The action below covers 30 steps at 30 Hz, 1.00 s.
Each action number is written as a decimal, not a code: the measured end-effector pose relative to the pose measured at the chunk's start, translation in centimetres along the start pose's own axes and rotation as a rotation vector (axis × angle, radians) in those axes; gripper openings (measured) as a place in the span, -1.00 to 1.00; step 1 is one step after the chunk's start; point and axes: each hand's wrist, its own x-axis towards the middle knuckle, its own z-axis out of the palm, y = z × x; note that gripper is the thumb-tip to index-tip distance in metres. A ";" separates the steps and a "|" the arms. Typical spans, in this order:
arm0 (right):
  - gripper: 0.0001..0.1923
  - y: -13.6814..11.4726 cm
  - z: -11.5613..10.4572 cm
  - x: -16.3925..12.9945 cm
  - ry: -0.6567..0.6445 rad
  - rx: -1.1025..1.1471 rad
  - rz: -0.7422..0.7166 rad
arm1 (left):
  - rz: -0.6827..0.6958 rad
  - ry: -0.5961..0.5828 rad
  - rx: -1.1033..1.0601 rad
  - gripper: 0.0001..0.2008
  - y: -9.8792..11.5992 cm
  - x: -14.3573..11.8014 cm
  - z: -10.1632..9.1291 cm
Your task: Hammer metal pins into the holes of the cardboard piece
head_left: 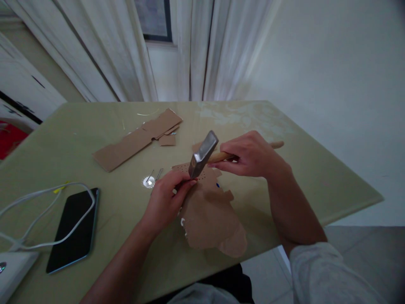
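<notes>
My right hand (253, 156) is wrapped round the wooden handle of a hammer (205, 153). The metal head is tilted, its lower end right at the fingertips of my left hand (169, 196). Those fingers are closed in a pinch over a cut piece of brown cardboard (211, 219); whatever they pinch is hidden behind the thumb and the hammer head. Rows of small holes dot the upper part of the cardboard, and a small blue spot shows near its right side. Just left of my left hand lie a round shiny disc (148, 182) and thin metal nails (159, 173).
A long folded cardboard strip (136, 145) with a small scrap lies farther back on the pale green table (126, 228). To the left are a dark tablet (76, 228), a looping white cable (85, 211) and a white box (15, 270). Curtains hang behind.
</notes>
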 end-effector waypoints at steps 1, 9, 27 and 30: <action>-0.43 -0.1 0.0 0.1 -0.017 -0.017 -0.006 | 0.000 -0.004 0.002 -0.88 0.0 0.0 0.0; -0.47 -0.2 -0.3 0.1 -0.011 0.037 0.029 | 0.006 0.006 -0.015 -0.89 -0.1 -0.1 0.1; -0.52 0.0 -0.4 0.3 -0.137 0.033 0.058 | 0.002 -0.007 -0.032 -0.88 0.2 0.1 -0.1; -0.46 0.2 -0.4 0.2 -0.099 0.065 0.076 | -0.002 -0.004 -0.042 -0.89 0.2 0.1 -0.1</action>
